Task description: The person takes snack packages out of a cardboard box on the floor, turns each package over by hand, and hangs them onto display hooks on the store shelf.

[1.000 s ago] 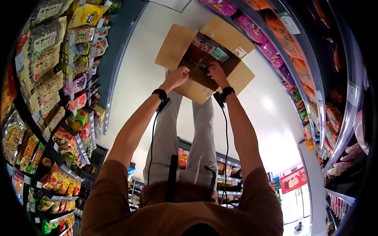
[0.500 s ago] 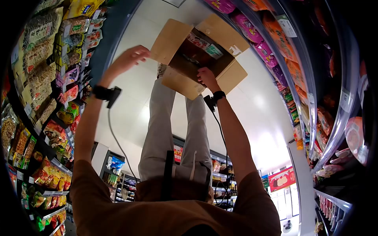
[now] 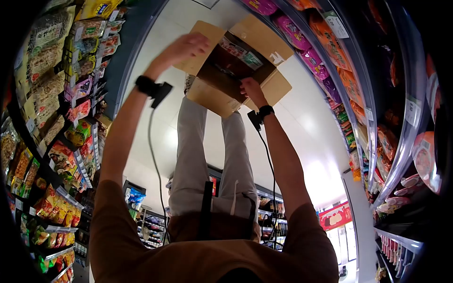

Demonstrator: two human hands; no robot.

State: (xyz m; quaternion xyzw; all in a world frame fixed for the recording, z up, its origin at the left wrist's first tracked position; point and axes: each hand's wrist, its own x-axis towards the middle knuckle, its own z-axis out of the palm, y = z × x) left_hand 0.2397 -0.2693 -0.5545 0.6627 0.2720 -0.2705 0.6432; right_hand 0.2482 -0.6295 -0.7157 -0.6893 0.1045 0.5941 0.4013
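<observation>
Shelves point(image 3: 137, 40) flank the box point(image 3: 214, 95); loosely spread left hand point(image 3: 190, 46) overlaps a flap point(image 3: 211, 31); right hand point(image 3: 252, 90) unclear.

My left hand point(image 3: 188, 47) is blurred, its fingers point(image 3: 202, 42) loosely parted, while my right hand point(image 3: 253, 91) curls inward. My left arm point(image 3: 123, 129) and right arm point(image 3: 284, 162) both stretch forward.

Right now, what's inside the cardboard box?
Toward the far side of the cardboard box, a red-and-white packet and a green-and-white packet show. The right hand covers part of the near right corner; whatever lies beneath the packets is hidden.
</observation>
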